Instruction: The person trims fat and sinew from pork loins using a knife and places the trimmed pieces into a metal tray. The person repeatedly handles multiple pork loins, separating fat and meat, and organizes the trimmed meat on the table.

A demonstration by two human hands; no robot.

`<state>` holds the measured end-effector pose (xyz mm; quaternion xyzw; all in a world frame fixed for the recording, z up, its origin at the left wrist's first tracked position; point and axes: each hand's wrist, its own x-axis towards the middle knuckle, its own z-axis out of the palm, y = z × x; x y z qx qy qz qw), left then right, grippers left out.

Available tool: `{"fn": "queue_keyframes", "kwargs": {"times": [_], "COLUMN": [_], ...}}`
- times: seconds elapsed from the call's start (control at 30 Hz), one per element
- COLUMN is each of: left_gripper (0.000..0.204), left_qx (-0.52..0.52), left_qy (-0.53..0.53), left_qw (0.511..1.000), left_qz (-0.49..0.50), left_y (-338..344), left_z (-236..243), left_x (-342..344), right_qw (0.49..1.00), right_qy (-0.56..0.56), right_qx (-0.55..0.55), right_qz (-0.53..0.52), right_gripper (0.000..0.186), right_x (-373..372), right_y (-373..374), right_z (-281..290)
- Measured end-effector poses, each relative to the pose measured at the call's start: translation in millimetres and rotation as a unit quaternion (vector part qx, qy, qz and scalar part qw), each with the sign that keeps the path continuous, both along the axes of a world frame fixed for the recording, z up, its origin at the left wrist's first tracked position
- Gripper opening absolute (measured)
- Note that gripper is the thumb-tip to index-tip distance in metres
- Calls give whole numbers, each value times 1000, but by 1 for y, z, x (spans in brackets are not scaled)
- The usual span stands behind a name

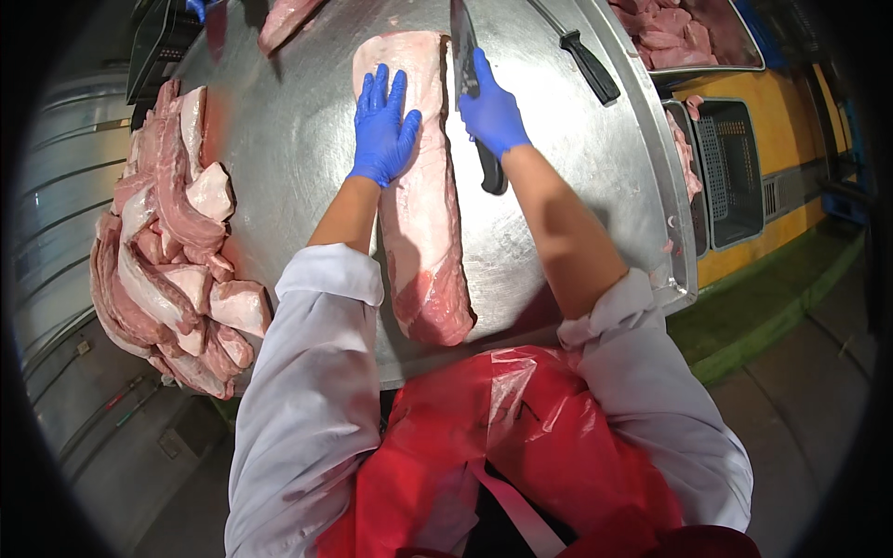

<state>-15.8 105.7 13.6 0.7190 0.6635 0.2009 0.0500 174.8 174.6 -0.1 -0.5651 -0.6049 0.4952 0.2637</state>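
Observation:
A long slab of pork loin [420,214] lies lengthwise on the steel table [298,121], its pale fat side facing up and its redder end towards me. My left hand [382,128], in a blue glove, rests flat on the upper part of the loin with its fingers stretched out. Just right of the loin, my right hand [493,113], gloved in blue too, grips a knife [491,168] with a black handle. The knife's blade points away from me, along the loin's far right edge, and its tip runs out of view.
A heap of meat strips and chunks [177,270] sits at the left. A sharpening steel [590,67] with a black handle lies at the far right, inside the table's raised rim [665,158]. Beyond stand a tray of meat pieces [739,51] and a grey crate [735,177]. Another meat piece [286,23] lies at the far edge.

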Motion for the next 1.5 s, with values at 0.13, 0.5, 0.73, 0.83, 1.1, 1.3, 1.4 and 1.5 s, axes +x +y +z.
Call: {"fn": "queue_keyframes", "kwargs": {"times": [0.13,0.5,0.73,0.83,1.1,1.3,1.4,1.5], "left_gripper": [74,77,76,75,81,82,78,79], "left_qx": [14,9,24,29,10,-43,-53,-47], "left_qy": [-27,-39,-45,-3,-24,-100,-99,-84], "left_qw": [999,999,999,998,998,994,991,992], "left_qz": [-9,-13,16,47,49,15,73,81], "left_y": [1,3,-4,17,-7,-129,-128,-136], "left_z": [-4,-6,-12,-16,-19,-8,-1,-3], "left_x": [-4,-7,-4,-8,-18,17,27,33], "right_qw": [985,982,968,967,958,971,966,948], "right_qy": [63,-17,-129,-41,-51,-71,-48,-115], "right_qx": [-138,-106,11,-153,-165,-79,-89,-99], "right_qz": [81,158,213,199,230,212,240,279], "right_gripper": [80,78,80,80,80,77,79,79], "right_x": [-6,-22,22,7,40,22,38,68], "right_y": [26,39,-91,-47,-138,-127,-156,-214], "right_z": [22,57,24,55,67,37,34,46]}}
